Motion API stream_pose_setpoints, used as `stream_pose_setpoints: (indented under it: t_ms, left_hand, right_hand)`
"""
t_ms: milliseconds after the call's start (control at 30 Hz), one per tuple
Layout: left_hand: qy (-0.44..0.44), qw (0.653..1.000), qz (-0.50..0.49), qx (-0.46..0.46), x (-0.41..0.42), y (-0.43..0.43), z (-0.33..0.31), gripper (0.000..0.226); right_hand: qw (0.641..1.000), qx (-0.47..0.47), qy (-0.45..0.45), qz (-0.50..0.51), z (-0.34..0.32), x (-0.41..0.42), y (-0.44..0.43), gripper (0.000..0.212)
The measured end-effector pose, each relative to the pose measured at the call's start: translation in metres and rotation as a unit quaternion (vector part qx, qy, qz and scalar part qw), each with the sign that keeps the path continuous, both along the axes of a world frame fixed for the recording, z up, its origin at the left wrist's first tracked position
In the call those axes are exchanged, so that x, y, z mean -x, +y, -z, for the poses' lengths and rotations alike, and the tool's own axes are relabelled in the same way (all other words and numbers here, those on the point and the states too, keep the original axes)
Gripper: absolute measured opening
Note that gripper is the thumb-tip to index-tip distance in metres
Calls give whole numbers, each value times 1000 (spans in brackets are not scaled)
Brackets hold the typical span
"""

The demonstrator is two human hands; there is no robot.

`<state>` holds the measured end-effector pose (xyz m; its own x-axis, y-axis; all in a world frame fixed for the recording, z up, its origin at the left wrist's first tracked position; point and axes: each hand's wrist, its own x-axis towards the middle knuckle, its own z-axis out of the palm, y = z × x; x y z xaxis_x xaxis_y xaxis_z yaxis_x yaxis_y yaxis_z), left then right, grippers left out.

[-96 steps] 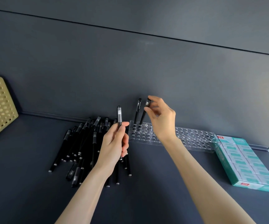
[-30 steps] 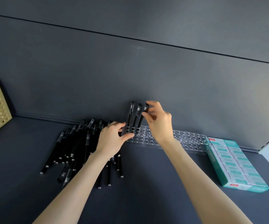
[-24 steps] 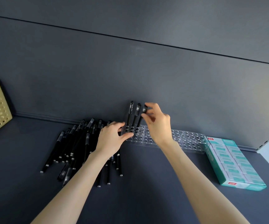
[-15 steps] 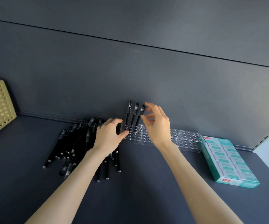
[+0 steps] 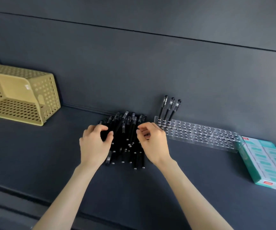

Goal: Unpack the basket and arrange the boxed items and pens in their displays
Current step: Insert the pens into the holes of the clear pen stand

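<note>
1. Basket (image 5: 17,95): the yellow perforated basket lies tipped on its side at the far left of the dark shelf (image 5: 34,155). Its open mouth faces left and toward the camera, and it sits well apart from everything else.
2. The left hand (image 5: 94,145) comes next, reaching in from the lower edge of the view. Its fingers and thumb are curled round a few black barrels at the left edge of the heap.
3. The loose pens (image 5: 127,135) lie in a fanned heap on the shelf between the two hands. They are black, some with clear caps, and cross over one another, with their far ends close to the back wall (image 5: 134,72).
4. The right hand (image 5: 153,143) hovers over the right edge of the heap. Its fingers are bent inward and the thumb is drawn close to the forefinger. Whether it pinches a pen cannot be told.
5. The standing pens (image 5: 168,108) number three. They are planted side by side in the back row at the left end of the holder, leaning slightly right with caps up.
6. The clear holder (image 5: 200,135) is a long transparent block with rows of round holes. It runs along the base of the wall, just beside the heap.
7. The teal box (image 5: 270,165) lies flat at the far right. It touches or nearly touches the holder's right end and carries a red label on its near end.
</note>
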<state>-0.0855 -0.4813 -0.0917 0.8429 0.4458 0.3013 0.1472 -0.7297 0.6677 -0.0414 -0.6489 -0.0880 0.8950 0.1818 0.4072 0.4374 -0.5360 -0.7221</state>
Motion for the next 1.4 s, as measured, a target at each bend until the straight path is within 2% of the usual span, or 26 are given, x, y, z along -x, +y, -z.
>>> stream_pose_setpoints:
  t_ms: [100, 233, 433, 567, 633, 967, 1133, 1233, 1400]
  left_hand:
    - [78, 997, 1, 8, -7, 28, 6, 43]
    - [135, 989, 59, -21, -25, 54, 15, 57]
    - [144, 976, 163, 33, -57, 73, 15, 56]
    - [190, 960, 187, 83, -76, 84, 5, 55]
    - [214, 952, 202, 87, -84, 90, 4, 47]
    - [206, 941, 225, 145, -105, 109, 14, 10]
    - [175, 948, 237, 123, -98, 105, 20, 18]
    - [156, 938, 260, 169, -91, 106, 21, 15]
    - [89, 904, 289, 303, -73, 95, 12, 12]
  right_hand:
    - [999, 37, 19, 15, 5, -2, 29, 14]
    - [990, 103, 41, 86, 10, -11, 68, 27]
    - [964, 154, 71, 206, 15, -22, 95, 47]
    - [953, 164, 97, 235, 12, -27, 105, 57]
    - [950, 163, 109, 243, 10, -30, 109, 61]
    - [951, 140, 109, 253, 8, -40, 118, 38]
    - [957, 99, 104, 251, 9, -41, 116, 22]
    - [961, 62, 100, 249, 9, -41, 113, 20]
    - [969, -24, 92, 227, 6, -42, 105, 17]
